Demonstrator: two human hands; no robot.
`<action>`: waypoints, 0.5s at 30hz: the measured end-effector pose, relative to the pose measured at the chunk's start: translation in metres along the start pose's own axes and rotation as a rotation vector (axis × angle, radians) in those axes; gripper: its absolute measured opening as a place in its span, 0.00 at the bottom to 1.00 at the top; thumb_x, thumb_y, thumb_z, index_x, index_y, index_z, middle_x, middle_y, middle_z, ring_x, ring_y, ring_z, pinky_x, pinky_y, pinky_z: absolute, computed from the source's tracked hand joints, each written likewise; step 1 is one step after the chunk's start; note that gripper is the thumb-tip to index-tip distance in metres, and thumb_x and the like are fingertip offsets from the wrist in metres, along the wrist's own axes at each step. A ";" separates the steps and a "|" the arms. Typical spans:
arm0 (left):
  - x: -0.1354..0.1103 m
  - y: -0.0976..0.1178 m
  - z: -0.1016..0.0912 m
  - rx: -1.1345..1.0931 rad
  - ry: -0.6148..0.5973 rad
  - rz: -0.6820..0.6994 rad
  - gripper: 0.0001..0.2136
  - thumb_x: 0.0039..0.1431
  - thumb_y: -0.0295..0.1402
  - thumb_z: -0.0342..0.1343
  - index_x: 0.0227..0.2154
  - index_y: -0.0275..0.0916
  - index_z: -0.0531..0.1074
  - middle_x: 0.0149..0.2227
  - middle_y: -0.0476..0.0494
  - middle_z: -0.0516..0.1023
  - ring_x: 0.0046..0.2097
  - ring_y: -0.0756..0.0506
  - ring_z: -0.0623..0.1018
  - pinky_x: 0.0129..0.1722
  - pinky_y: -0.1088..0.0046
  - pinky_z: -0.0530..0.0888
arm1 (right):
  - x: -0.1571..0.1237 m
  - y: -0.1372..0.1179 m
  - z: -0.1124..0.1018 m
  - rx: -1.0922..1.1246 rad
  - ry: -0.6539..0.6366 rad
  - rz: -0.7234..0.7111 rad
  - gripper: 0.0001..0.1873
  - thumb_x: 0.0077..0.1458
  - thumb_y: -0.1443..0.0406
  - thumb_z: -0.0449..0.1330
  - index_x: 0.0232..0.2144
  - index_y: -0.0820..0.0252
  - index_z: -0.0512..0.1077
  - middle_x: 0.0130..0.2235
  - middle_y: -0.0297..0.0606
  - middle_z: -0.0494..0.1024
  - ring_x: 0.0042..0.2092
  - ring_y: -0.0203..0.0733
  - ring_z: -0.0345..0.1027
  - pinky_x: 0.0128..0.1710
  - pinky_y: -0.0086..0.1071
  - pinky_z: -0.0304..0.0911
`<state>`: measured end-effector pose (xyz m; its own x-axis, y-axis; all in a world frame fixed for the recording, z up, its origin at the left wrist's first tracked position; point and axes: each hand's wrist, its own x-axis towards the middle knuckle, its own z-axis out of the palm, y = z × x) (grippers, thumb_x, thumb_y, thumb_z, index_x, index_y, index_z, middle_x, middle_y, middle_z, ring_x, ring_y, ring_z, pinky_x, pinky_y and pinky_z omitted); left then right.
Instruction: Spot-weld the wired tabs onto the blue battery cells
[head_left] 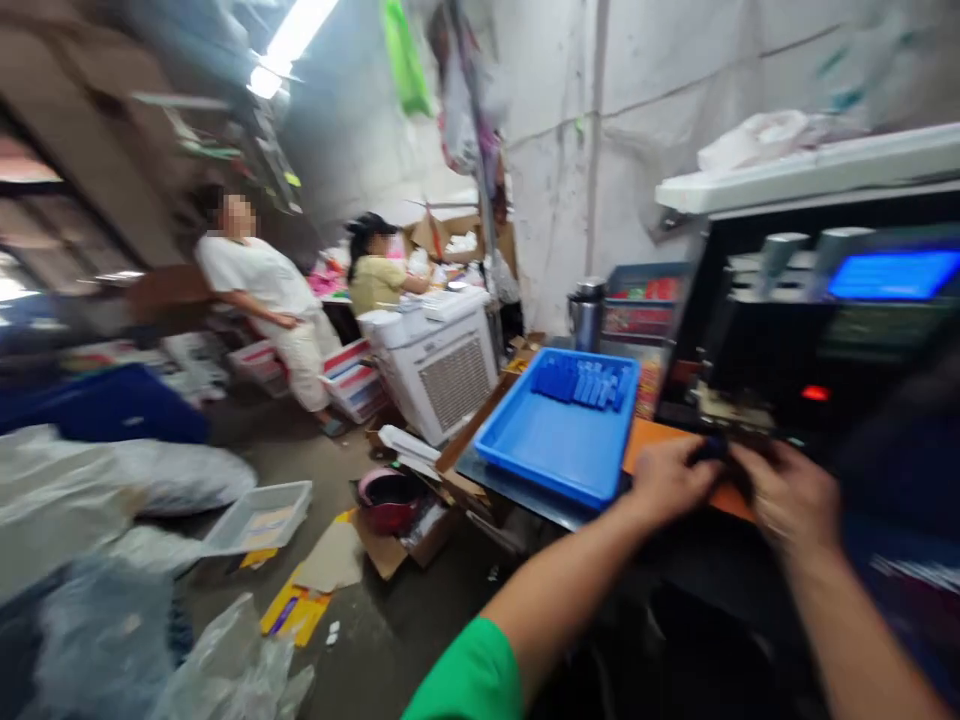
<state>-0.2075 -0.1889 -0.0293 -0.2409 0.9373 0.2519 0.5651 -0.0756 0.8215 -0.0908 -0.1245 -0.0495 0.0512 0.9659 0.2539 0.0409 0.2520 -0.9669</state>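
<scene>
My left hand (669, 482) is closed in a pinch on a small dark blue piece (709, 450), whose exact kind is blurred. Close beside it, my right hand (796, 495) has its fingers bent together, and whatever they grip is hidden. Both hands are over an orange surface (646, 436), right in front of a metal fixture (731, 408) on a dark machine (780, 350). To the left of my hands lies a blue tray (555, 455) with several small blue pieces (581, 383) grouped along its far side.
A steel flask (589, 315) and a stacked bin (645, 310) stand behind the tray. Farther left are a white air cooler (442, 370) and two people (262, 280). Cardboard, an open carton (409, 540), a shallow white tray (259, 518) and plastic bags (105, 620) cover parts of the floor.
</scene>
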 end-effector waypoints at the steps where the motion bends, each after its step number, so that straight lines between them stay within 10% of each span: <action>1: 0.003 0.001 -0.003 -0.026 0.020 0.033 0.14 0.58 0.36 0.57 0.46 0.44 0.79 0.42 0.44 0.82 0.44 0.42 0.80 0.44 0.68 0.74 | 0.001 -0.008 0.004 0.050 -0.010 0.018 0.19 0.37 0.49 0.67 0.29 0.54 0.79 0.34 0.47 0.81 0.36 0.55 0.72 0.40 0.51 0.62; 15: 0.037 -0.016 -0.003 -0.160 0.045 0.132 0.12 0.58 0.35 0.58 0.43 0.38 0.78 0.36 0.44 0.82 0.40 0.44 0.80 0.42 0.71 0.75 | 0.022 -0.014 0.021 0.326 -0.124 -0.033 0.14 0.45 0.54 0.66 0.28 0.58 0.74 0.30 0.35 0.78 0.33 0.42 0.70 0.38 0.35 0.66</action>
<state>-0.2280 -0.1536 -0.0317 -0.2104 0.8996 0.3826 0.4627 -0.2532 0.8496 -0.1110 -0.1055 -0.0305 -0.0672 0.9519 0.2990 -0.2814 0.2694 -0.9210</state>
